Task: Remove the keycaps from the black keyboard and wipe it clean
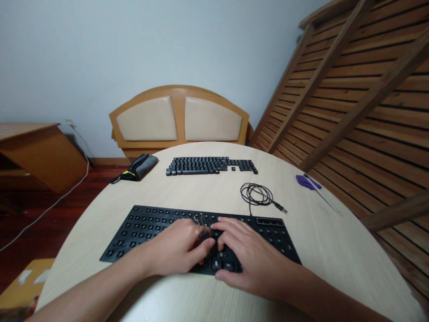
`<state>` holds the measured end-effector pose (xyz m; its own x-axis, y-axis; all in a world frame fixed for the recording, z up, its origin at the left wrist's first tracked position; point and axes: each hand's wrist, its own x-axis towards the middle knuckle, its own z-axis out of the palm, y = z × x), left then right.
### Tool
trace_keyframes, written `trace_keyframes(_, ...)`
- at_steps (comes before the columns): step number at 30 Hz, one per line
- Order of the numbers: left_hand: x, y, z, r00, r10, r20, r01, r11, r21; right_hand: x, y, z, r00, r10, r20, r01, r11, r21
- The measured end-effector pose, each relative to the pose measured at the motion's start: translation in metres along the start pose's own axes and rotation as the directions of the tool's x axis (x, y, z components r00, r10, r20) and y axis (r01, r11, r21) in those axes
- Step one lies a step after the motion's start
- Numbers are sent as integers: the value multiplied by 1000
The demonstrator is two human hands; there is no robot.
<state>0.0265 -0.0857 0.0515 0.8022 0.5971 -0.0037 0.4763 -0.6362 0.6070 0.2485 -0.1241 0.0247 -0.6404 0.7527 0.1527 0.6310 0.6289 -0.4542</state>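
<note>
A black keyboard lies near the table's front, most of its switch positions bare of keycaps. My left hand is closed over its middle, with a small black piece between thumb and fingers. Thin bent wires show just beyond it, so it looks like a keycap puller; my fingers hide part of it. My right hand rests on the keyboard's right half, fingers apart and curved, nothing visibly held. Two keycaps sit on the front edge between my hands. Removed keycaps lie in keyboard order farther back.
The keyboard's coiled cable lies behind it. A dark pouch is at the back left of the round table. A purple cloth and a thin pale stick lie at the right. Wooden slats lean beyond.
</note>
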Motion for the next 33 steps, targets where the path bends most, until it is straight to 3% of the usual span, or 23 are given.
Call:
trace_keyframes(6, -5, -9, -7, 995, 94, 43, -89, 989, -117, 2, 0, 2, 1000, -24, 0, 24, 1000, 14)
trace_keyframes(15, -2, -9, -3, 977, 211, 36, -207, 974, -90, 1, -4, 7, 999, -25, -38, 26, 999, 31)
trace_keyframes(23, -4, -10, -4, 971, 235, 54, -229, 969, -94, 1, -4, 6, 999, -15, -36, 16, 1000, 24)
trace_keyframes(33, -5, -3, -10, 982, 185, 48, -187, 982, 31, 2, -4, 7, 998, -43, -40, 45, 998, 45)
